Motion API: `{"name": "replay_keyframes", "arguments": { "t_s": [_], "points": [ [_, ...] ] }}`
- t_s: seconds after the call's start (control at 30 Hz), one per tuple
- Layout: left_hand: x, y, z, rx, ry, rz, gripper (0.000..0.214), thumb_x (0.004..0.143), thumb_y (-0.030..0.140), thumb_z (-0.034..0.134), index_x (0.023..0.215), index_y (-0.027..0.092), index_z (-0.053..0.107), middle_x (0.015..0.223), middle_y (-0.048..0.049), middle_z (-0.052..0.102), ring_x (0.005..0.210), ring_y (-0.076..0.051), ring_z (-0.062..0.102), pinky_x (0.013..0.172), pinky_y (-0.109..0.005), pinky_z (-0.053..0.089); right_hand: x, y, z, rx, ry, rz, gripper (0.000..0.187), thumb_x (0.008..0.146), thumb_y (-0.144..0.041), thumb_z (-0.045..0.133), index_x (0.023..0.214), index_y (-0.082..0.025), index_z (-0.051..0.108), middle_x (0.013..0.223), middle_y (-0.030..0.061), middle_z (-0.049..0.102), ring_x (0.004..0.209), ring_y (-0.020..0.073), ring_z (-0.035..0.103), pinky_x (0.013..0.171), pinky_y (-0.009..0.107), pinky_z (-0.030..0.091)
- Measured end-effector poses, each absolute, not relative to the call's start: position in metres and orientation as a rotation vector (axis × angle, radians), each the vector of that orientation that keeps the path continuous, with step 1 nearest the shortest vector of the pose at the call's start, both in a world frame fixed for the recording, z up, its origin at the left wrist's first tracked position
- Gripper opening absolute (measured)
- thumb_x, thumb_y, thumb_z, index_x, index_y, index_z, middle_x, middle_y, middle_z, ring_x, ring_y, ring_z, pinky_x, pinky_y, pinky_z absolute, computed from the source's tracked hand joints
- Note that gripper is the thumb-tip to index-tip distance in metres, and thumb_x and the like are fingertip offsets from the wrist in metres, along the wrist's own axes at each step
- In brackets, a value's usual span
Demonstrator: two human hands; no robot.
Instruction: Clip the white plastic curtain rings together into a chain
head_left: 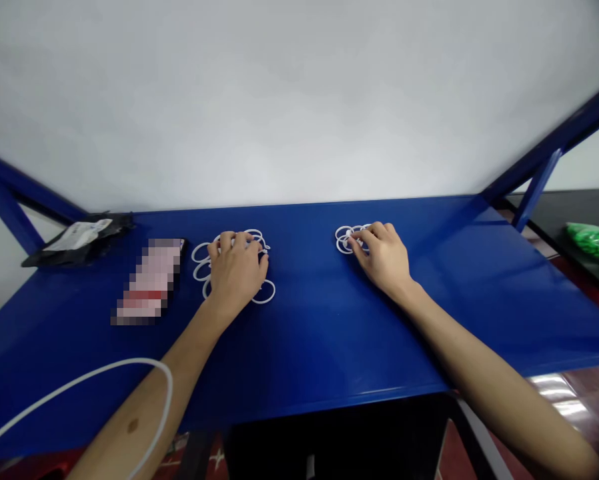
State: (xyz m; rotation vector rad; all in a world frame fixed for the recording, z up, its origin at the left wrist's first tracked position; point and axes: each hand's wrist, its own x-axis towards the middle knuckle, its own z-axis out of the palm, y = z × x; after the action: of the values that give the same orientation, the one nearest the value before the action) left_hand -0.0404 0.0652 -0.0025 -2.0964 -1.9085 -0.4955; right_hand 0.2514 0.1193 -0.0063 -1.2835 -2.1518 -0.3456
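Note:
A cluster of thin white loops (pixel 263 293) lies on the blue tabletop (pixel 299 347), left of centre. My left hand (pixel 235 270) is over this cluster, its fingers bent down and its thumb close to the index finger at a loop on the right side. The palm hides part of the cluster. Farther right is a smaller bunch of white loops (pixel 343 240), with small white end pieces among them. Thumb and fingers of my right hand (pixel 382 257) pinch at this bunch, touching one loop, and the hand covers its right side.
A phone (pixel 152 280) with a blurred-out screen lies left of my left hand. Behind it sits a black plastic packet (pixel 82 237) with a white label. A white cable (pixel 79 380) arcs across my left forearm. Blue frame bars (pixel 537 190) rise at both sides; a green package (pixel 594 243) is far right.

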Motion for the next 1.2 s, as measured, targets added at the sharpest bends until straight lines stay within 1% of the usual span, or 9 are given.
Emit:
{"name": "replay_keyframes", "arguments": {
  "t_s": [0.27, 0.4, 0.47, 0.6, 0.67, 0.8, 0.87, 1.0, 1.2],
  "points": [
    [-0.032, 0.059, 0.008, -2.117, -1.833, -0.719, 0.013, 0.095, 0.026, 0.058, 0.086, 0.022, 0.066, 0.102, -0.0105, 0.070, 0.106, -0.036, 0.052, 0.087, -0.053, 0.037, 0.255, 0.115, -0.003, -1.247, -2.145, -0.246, 0.023, 0.100, -0.032, 0.056, 0.102, -0.019, 0.074, 0.089, 0.0108, 0.065, 0.084, 0.0254, 0.053, 0.071, 0.041, 0.049],
    [-0.021, 0.050, 0.020, -2.278, -1.712, -0.957, 0.012, 0.098, 0.025, 0.055, 0.092, 0.022, 0.064, 0.091, -0.0063, 0.070, 0.097, -0.028, 0.057, 0.088, -0.048, 0.042, 0.251, 0.098, 0.003, -1.111, -2.183, -0.096, 0.020, 0.100, -0.029, 0.056, 0.105, -0.019, 0.072, 0.090, 0.0098, 0.066, 0.084, 0.0250, 0.055, 0.076, 0.043, 0.050],
    [-0.013, 0.043, 0.025, -2.456, -1.639, -1.107, 0.012, 0.099, 0.024, 0.053, 0.094, 0.021, 0.062, 0.089, -0.0039, 0.069, 0.091, -0.023, 0.059, 0.085, -0.040, 0.047, 0.247, 0.086, 0.006, -1.008, -2.208, 0.062, 0.019, 0.099, -0.027, 0.057, 0.112, -0.021, 0.070, 0.096, 0.0088, 0.068, 0.089, 0.0246, 0.059, 0.080, 0.044, 0.053],
    [0.003, 0.030, 0.029, -2.791, -1.655, -1.286, 0.010, 0.099, 0.022, 0.053, 0.099, 0.021, 0.063, 0.091, -0.0014, 0.070, 0.084, -0.016, 0.064, 0.079, -0.030, 0.053, 0.236, 0.066, 0.011, -0.798, -2.256, 0.354, 0.032, 0.098, -0.027, 0.061, 0.130, -0.025, 0.060, 0.118, 0.0101, 0.065, 0.109, 0.0244, 0.062, 0.092, 0.044, 0.055],
    [0.008, 0.026, 0.027, -2.871, -1.704, -1.327, 0.010, 0.099, 0.022, 0.055, 0.098, 0.021, 0.064, 0.093, -0.0009, 0.071, 0.084, -0.015, 0.067, 0.080, -0.029, 0.054, 0.232, 0.060, 0.011, -0.721, -2.262, 0.474, 0.026, 0.099, -0.025, 0.060, 0.124, -0.023, 0.062, 0.116, 0.0098, 0.065, 0.106, 0.0218, 0.064, 0.090, 0.040, 0.057],
    [0.014, 0.024, 0.021, -2.875, -1.759, -1.395, 0.008, 0.097, 0.020, 0.058, 0.098, 0.021, 0.066, 0.094, -0.0004, 0.073, 0.084, -0.014, 0.069, 0.079, -0.027, 0.055, 0.229, 0.057, 0.008, -0.796, -2.155, 0.681, 0.015, 0.099, -0.025, 0.061, 0.112, -0.020, 0.063, 0.098, 0.0043, 0.071, 0.076, 0.0130, 0.066, 0.070, 0.027, 0.056],
    [0.014, 0.023, 0.019, -2.825, -1.791, -1.422, 0.007, 0.096, 0.020, 0.061, 0.100, 0.022, 0.066, 0.093, 0.0001, 0.074, 0.082, -0.013, 0.069, 0.075, -0.026, 0.055, 0.229, 0.056, 0.007, -0.851, -2.113, 0.731, 0.013, 0.098, -0.027, 0.062, 0.109, -0.020, 0.064, 0.091, 0.0021, 0.072, 0.069, 0.0114, 0.064, 0.064, 0.025, 0.053],
    [0.015, 0.022, 0.017, -2.763, -1.795, -1.383, 0.007, 0.095, 0.019, 0.063, 0.098, 0.023, 0.068, 0.089, 0.0012, 0.074, 0.076, -0.013, 0.068, 0.071, -0.025, 0.055, 0.229, 0.055, 0.006, -0.791, -2.119, 0.793, 0.012, 0.099, -0.030, 0.061, 0.100, -0.020, 0.066, 0.088, 0.0024, 0.071, 0.074, 0.0133, 0.066, 0.067, 0.026, 0.053],
    [0.021, 0.015, 0.007, -2.679, -1.431, -1.303, 0.018, 0.099, 0.011, 0.051, 0.092, 0.019, 0.065, 0.081, -0.0007, 0.073, 0.074, -0.014, 0.065, 0.072, -0.028, 0.055, 0.229, 0.050, 0.006, -0.699, -2.172, 0.758, 0.015, 0.102, -0.029, 0.055, 0.095, -0.020, 0.065, 0.086, 0.0044, 0.070, 0.078, 0.0161, 0.064, 0.071, 0.031, 0.053]
  ]
}}
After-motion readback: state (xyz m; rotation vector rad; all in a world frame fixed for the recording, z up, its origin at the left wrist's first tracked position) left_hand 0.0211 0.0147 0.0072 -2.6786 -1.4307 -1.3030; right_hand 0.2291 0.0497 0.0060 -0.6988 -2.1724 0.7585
